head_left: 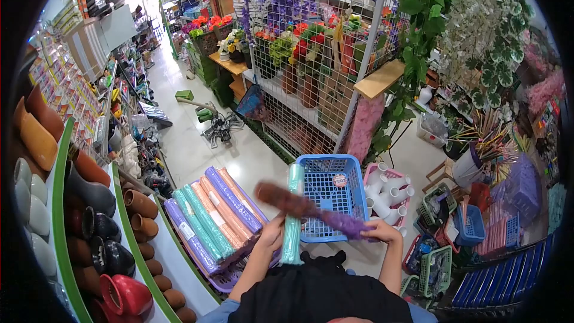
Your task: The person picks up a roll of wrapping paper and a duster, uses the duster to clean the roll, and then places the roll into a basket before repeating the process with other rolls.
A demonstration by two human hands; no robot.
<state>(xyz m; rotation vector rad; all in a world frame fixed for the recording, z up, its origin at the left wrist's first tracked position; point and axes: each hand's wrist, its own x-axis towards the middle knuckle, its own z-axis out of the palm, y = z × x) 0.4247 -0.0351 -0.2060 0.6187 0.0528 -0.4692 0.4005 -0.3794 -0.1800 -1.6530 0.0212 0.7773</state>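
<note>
In the right hand [384,231], a blurred brown-and-purple bundle [312,210] slants leftward. The left hand [271,234] is beside a teal roll [292,242], its hold unclear.

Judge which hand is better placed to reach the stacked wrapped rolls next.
Probably the left hand: it is close beside the stacked wrapped rolls, while the right hand is farther off, at the purple end of a blurred brown-and-purple item.

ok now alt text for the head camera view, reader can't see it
A person's right hand holds the purple end of a blurred brown-and-purple object in front of a blue basket; the left hand is at a teal wrapped roll. More rolls lie to the left.
</note>
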